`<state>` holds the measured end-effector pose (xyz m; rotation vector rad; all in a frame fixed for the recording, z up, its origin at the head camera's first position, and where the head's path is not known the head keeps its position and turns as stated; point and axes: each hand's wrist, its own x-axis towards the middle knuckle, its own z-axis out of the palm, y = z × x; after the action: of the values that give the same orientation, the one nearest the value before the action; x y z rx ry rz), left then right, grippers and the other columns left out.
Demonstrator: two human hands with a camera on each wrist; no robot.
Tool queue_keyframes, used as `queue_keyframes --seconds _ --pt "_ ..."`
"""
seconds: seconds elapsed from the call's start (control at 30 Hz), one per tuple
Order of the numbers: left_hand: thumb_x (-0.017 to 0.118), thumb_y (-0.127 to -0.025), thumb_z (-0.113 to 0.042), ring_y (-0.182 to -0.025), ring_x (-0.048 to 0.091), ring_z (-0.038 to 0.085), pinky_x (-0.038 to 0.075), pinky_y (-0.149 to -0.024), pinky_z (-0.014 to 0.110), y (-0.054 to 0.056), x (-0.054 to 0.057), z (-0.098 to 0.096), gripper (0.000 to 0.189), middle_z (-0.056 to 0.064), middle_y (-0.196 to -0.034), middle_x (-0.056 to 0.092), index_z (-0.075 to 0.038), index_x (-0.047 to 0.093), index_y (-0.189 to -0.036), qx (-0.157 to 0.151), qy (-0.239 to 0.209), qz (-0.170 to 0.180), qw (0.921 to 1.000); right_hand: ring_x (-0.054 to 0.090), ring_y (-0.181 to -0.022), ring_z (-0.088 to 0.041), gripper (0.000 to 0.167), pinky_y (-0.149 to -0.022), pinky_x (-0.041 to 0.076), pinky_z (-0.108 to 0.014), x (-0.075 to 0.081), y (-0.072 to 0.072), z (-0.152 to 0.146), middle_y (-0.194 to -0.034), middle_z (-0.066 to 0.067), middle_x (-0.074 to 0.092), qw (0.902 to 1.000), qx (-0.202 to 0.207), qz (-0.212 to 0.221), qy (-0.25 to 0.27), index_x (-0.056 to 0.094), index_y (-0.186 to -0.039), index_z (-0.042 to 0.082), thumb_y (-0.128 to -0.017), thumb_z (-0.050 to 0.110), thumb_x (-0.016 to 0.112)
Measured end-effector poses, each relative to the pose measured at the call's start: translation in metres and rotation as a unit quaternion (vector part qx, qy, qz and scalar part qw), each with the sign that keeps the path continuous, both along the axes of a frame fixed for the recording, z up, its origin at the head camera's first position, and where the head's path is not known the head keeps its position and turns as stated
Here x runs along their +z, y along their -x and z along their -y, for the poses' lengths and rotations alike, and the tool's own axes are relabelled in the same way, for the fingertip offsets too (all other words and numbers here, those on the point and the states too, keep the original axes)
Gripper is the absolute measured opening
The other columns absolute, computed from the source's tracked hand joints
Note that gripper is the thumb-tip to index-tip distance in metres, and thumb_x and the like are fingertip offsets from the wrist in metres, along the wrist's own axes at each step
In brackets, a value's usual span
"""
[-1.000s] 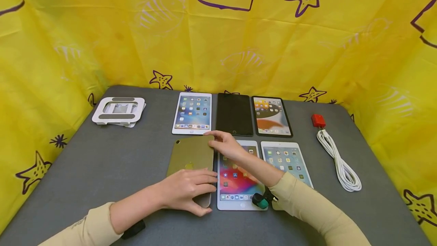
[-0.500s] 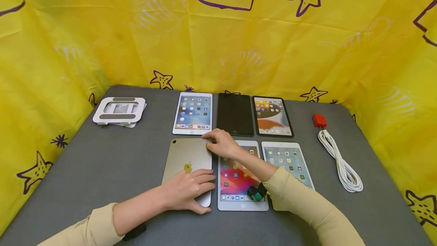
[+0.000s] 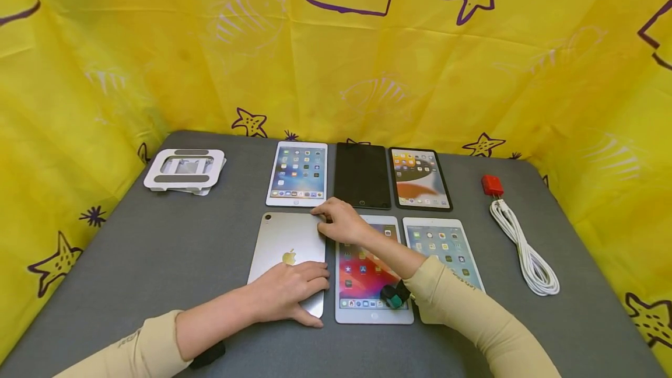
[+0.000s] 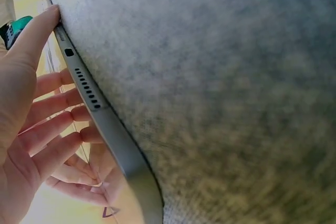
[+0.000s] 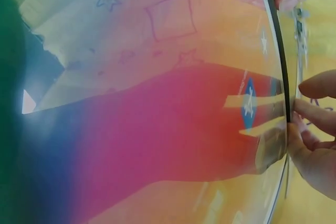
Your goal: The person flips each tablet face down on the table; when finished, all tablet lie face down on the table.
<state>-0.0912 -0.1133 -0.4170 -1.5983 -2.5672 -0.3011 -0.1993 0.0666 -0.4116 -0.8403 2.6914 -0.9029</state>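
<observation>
A silver tablet [image 3: 289,235] lies face down in the front row, its camera at the top left and an apple logo on its back. My left hand [image 3: 289,293] spans its lower right corner, thumb at the bottom edge and fingers at the long right edge. In the left wrist view, this thumb [image 4: 39,30] sits by the port and speaker holes on the tablet's edge. My right hand [image 3: 343,223] pinches the upper right corner between thumb and forefinger. Under my right forearm, a white tablet [image 3: 362,282] with a red and blue screen lies face up; its glossy screen fills the right wrist view.
Behind stand in a row a white tablet [image 3: 297,171], a black tablet with dark screen [image 3: 362,174] and a black-framed tablet [image 3: 420,177]. Another white tablet [image 3: 430,244] lies front right. A white stand [image 3: 184,178] is far left; a red charger [image 3: 492,185] and coiled white cable [image 3: 532,261] lie right.
The silver tablet, tilted and golden with reflection a second ago, has come down flat and shifted slightly left. Both hands have moved slightly with it and still hold its right corners.
</observation>
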Motion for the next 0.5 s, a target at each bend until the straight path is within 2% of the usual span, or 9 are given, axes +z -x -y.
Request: queue_keyframes --seconds 0.33,0.5 --pt "0.071 -0.078 -0.061 -0.117 0.054 0.015 0.054 -0.081 0.023 0.0015 -0.0012 0.0004 0.054 0.001 -0.12 0.062 -0.016 0.066 -0.107 -0.001 -0.006 0.0 1.0 0.052 -0.088 -0.022 0.031 -0.076 0.044 -0.029 0.0001 -0.0005 -0.0026 -0.104 -0.01 0.059 0.9999 0.009 0.01 0.009 0.068 -0.12 0.003 -0.089 0.007 0.063" --pt "0.071 -0.077 -0.062 -0.116 0.054 0.014 0.054 -0.079 0.023 0.0022 -0.0011 -0.0002 0.054 0.0 -0.119 0.062 -0.017 0.065 -0.107 -0.001 -0.006 0.001 1.0 0.054 -0.092 -0.022 0.032 -0.08 0.047 -0.031 0.0024 -0.0016 -0.0052 -0.11 -0.011 0.06 0.9995 0.007 0.027 0.01 0.067 -0.122 0.004 -0.091 0.009 0.062"
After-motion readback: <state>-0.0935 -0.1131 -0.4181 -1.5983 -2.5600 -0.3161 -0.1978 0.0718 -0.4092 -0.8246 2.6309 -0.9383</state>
